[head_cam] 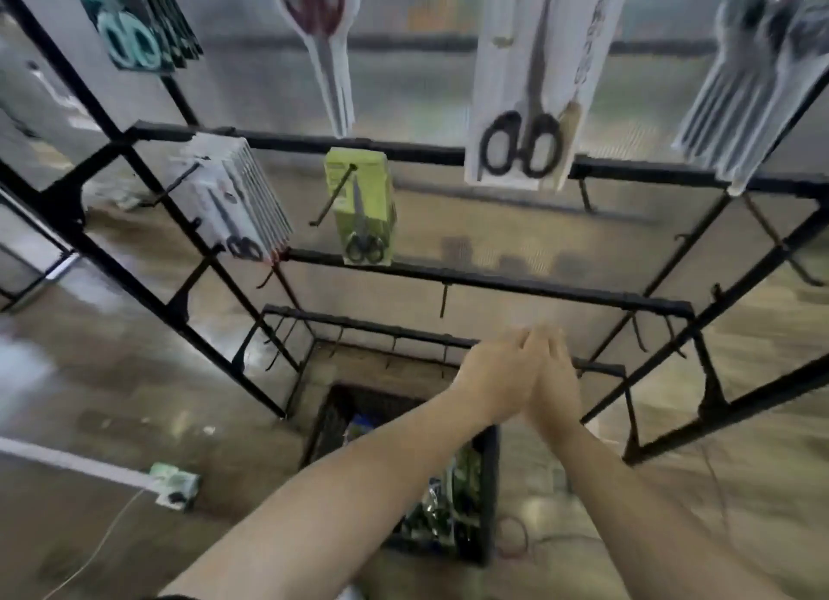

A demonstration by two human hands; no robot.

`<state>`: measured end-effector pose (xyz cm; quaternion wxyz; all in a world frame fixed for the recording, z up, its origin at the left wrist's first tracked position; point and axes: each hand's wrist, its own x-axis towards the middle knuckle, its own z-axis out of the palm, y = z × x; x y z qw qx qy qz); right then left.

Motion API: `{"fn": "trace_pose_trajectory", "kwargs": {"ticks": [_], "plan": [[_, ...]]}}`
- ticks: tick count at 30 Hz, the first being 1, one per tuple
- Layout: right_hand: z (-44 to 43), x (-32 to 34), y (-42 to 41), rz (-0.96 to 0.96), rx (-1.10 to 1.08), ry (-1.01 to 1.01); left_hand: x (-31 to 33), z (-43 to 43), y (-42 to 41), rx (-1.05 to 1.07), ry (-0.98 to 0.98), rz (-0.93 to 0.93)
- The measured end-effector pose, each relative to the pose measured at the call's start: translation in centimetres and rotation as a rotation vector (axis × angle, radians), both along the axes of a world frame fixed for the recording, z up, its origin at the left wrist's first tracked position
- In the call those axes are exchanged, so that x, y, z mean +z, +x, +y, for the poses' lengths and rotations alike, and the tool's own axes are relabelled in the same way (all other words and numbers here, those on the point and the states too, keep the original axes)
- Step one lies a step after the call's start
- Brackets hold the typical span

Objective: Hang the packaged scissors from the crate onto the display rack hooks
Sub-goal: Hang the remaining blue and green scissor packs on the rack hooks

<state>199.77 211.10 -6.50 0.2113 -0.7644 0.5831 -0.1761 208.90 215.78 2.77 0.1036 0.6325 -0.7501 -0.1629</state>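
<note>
My left hand [493,375] and my right hand [554,384] are pressed together palm to palm in front of the black display rack [484,281], above the black crate [489,501]. Neither hand holds a package. Packaged scissors [437,505] lie in the crate, partly hidden by my left forearm. On the rack hooks hang a green pack [363,205], a stack of white packs [237,200], a white pack with black-handled scissors [525,106], a red-handled pair [323,39], teal packs [139,25] and grey packs [753,83].
Several bare hooks stick out from the rack's lower bars [444,301]. A green pack [175,485] lies on the floor at the left beside a white cord. A thin cable loops on the floor right of the crate.
</note>
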Motion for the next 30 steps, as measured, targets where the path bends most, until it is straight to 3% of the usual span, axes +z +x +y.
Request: {"fn": "trace_pose_trajectory", "kwargs": {"ticks": [1,4,9,13,22,30], "plan": [[0.6,-0.9,0.5,0.069,-0.006,-0.086,-1.8,0.6,1.5,0.006,0.026,0.022],[4.5,-3.2,3.4,0.134,-0.024,0.140,-7.1,3.7,6.9,0.062,0.134,0.035],[8.4,-7.4,8.0,0.232,-0.002,0.261,-14.6,6.7,14.5,0.062,0.319,-0.130],[10.5,-11.1,9.8,0.287,0.043,0.372,-19.9,8.9,18.1,0.128,0.439,-0.139],[13.9,-24.1,8.5,0.407,0.076,0.584,-33.0,13.6,19.7,0.177,0.639,-0.083],[10.8,-41.9,9.0,0.475,0.120,0.580,-51.2,10.4,19.2,0.219,0.715,-0.067]]}}
